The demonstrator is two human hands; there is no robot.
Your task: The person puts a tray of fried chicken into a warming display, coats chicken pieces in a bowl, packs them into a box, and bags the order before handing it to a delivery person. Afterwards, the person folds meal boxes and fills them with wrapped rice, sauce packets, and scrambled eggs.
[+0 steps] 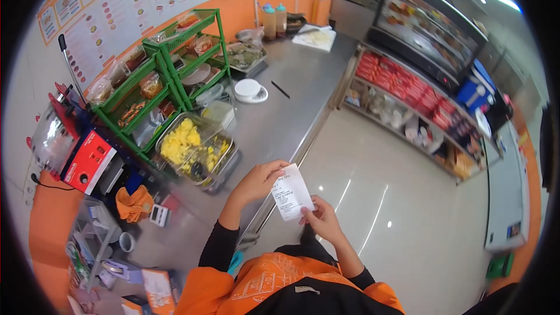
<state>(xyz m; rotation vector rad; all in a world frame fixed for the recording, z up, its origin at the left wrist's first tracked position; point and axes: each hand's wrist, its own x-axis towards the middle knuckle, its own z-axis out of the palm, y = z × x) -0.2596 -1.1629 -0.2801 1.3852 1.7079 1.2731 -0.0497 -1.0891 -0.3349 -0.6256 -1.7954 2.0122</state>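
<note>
A white printed paper receipt (291,191) is held up in front of my body, over the counter's front edge. My left hand (261,179) grips its upper left edge, fingers closed. At the lower right corner, my right hand (322,218) pinches the paper between thumb and fingers. The printed side faces me, with lines of small text too fine to read fully. Left of my left hand on the steel counter is a clear container (224,166) with yellow food pieces (182,141) in it.
Green tiered racks (175,90) with bagged food stand along the wall. A white round lidded tub (249,90) and a black pen (280,90) lie on the counter (291,119). A red-fronted machine (88,163) is at left. Across the floor stands a glass display case (429,26).
</note>
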